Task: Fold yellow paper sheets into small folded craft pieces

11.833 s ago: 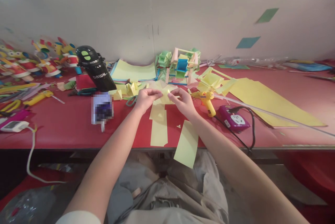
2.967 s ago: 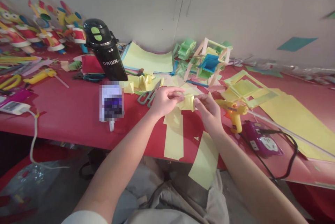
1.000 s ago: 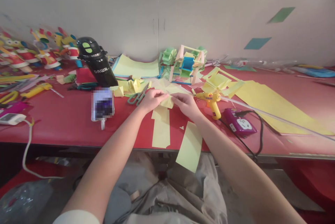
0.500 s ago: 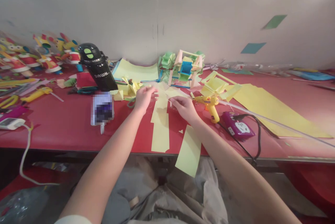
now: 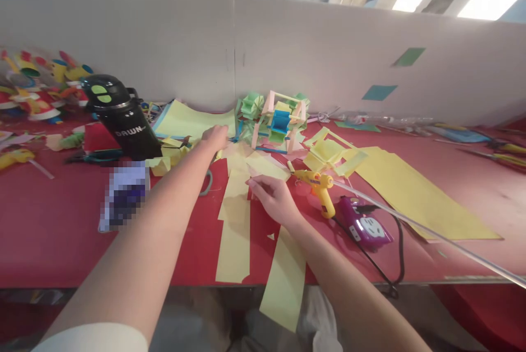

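Your left hand [image 5: 215,136] reaches far over folded yellow pieces [image 5: 170,155] beside the black flask [image 5: 121,118], grip unclear; your right hand [image 5: 272,198], loosely curled and empty, rests near the yellow paper strips [image 5: 235,220].

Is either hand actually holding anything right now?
Cannot tell: the left hand reaches over folded yellow pieces; the right hand rests curled on the yellow strips.

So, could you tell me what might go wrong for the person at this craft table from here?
The left hand reaches far back to the folded yellow pieces, and its forearm passes close to the black bottle, which might get knocked over. The yellow glue gun lies just beside the right hand, corded to the purple socket; a hot tip could burn fingers or scorch paper. One yellow strip overhangs the table edge and may slide off.
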A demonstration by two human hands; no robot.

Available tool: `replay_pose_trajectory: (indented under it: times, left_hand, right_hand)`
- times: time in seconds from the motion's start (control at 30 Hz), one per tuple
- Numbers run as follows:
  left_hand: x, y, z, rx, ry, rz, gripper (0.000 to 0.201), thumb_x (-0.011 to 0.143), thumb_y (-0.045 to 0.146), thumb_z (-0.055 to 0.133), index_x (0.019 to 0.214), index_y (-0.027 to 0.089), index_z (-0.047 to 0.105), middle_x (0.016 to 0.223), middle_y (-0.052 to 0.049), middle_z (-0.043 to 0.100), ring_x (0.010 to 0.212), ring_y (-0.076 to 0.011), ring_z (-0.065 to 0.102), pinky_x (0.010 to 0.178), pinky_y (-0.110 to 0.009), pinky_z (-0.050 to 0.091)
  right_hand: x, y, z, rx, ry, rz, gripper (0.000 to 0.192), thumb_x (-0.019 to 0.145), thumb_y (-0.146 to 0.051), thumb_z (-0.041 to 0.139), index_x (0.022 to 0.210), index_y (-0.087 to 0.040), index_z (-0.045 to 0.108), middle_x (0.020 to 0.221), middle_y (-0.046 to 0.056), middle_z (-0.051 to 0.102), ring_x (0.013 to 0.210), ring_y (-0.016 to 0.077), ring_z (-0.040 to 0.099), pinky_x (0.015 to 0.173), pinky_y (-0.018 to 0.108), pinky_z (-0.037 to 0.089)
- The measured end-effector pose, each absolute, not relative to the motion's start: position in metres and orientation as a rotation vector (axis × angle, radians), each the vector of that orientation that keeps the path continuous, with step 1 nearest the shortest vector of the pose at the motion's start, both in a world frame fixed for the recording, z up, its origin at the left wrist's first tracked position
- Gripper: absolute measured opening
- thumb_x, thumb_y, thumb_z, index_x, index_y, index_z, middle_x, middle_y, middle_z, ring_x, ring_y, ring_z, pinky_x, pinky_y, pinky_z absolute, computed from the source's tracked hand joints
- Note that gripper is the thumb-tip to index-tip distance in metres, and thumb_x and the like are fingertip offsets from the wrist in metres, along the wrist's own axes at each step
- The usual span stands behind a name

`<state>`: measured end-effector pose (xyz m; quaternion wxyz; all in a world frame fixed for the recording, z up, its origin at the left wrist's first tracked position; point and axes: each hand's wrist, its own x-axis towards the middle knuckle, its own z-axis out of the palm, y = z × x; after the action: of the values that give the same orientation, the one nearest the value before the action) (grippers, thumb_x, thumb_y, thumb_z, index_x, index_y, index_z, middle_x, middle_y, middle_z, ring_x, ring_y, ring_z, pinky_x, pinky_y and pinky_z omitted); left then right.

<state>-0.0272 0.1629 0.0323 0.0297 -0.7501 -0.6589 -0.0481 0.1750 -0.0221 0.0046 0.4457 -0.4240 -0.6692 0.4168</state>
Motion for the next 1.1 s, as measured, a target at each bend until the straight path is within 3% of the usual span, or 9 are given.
replay_pose_trajectory:
  times: [0.27, 0.47, 0.7, 1.1]
  left_hand:
    - [-0.021, 0.178, 0.024, -2.284, -1.949, -0.084, 0.041, 0.093, 0.043, 0.048, 0.114, 0.017, 0.072, 0.112, -0.021, 0.07, 0.108, -0.037, 0.066, 0.087, -0.044, 0.049]
    - [-0.021, 0.182, 0.027, -2.272, -1.97, -0.069, 0.036, 0.091, 0.034, 0.049, 0.114, 0.019, 0.072, 0.114, -0.019, 0.07, 0.109, -0.0347, 0.064, 0.087, -0.041, 0.048]
    - [-0.013, 0.181, 0.03, -2.255, -2.008, -0.089, 0.045, 0.089, 0.048, 0.052, 0.117, 0.019, 0.071, 0.116, -0.02, 0.069, 0.111, -0.0364, 0.062, 0.089, -0.042, 0.047]
    - [-0.004, 0.177, 0.014, -2.31, -1.844, -0.073, 0.041, 0.091, 0.021, 0.038, 0.113, 0.01, 0.07, 0.111, -0.026, 0.068, 0.109, -0.0378, 0.064, 0.088, -0.045, 0.046]
  right_hand:
    - [0.173, -0.023, 0.007, -1.059, -1.674, 1.05, 0.032, 0.091, -0.046, 0.057, 0.087, -0.018, 0.07, 0.071, 0.002, 0.064, 0.063, 0.0139, 0.056, 0.06, 0.026, 0.044]
    - [0.173, -0.023, 0.007, -1.053, -1.644, 1.094, 0.031, 0.091, -0.046, 0.057, 0.088, -0.017, 0.069, 0.07, 0.002, 0.063, 0.064, 0.0146, 0.058, 0.061, 0.027, 0.045]
    - [0.173, -0.023, 0.007, -1.051, -1.644, 1.103, 0.029, 0.091, -0.043, 0.058, 0.088, -0.017, 0.069, 0.07, 0.002, 0.062, 0.064, 0.0134, 0.055, 0.06, 0.026, 0.043]
    - [0.171, -0.024, 0.011, -1.054, -1.686, 1.076, 0.03, 0.092, -0.044, 0.056, 0.085, -0.018, 0.07, 0.071, 0.002, 0.063, 0.064, 0.0142, 0.055, 0.059, 0.026, 0.043]
